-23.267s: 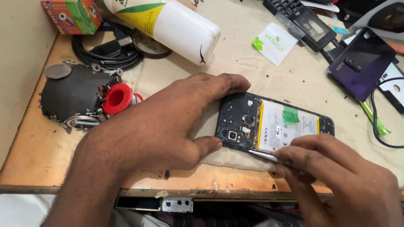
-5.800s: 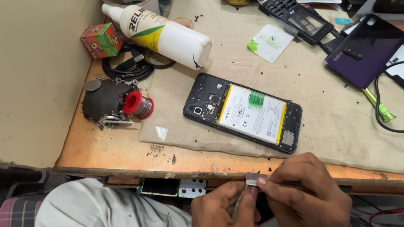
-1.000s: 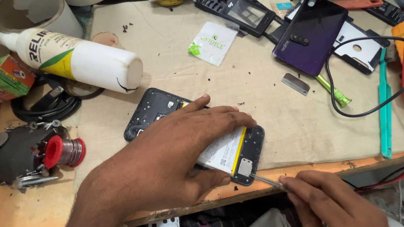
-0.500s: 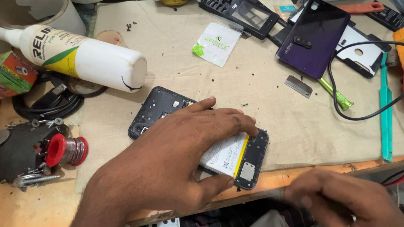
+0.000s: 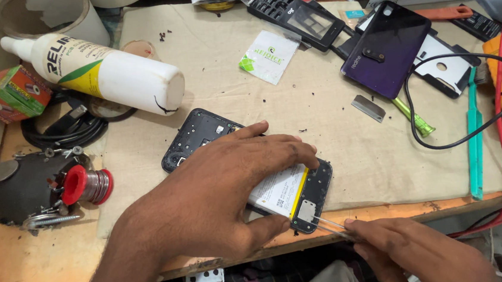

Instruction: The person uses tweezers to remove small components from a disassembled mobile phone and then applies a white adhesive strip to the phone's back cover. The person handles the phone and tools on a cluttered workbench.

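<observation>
We note a black opened phone [image 5: 199, 133] carrying a white battery with a yellow stripe [image 5: 283, 191]. A white plastic bottle with green-yellow label [image 5: 99, 72], red solder spool [image 5: 84, 185], glossy purple back cover [image 5: 388, 49], teal plastic pry tool [image 5: 474, 141], beige cloth mat [image 5: 347, 145].

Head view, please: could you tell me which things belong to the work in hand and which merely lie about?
In hand: opened phone under left hand; tweezers in right hand.
Lying about: white bottle, solder spool, purple back cover, green pry tool, razor blade.
</observation>
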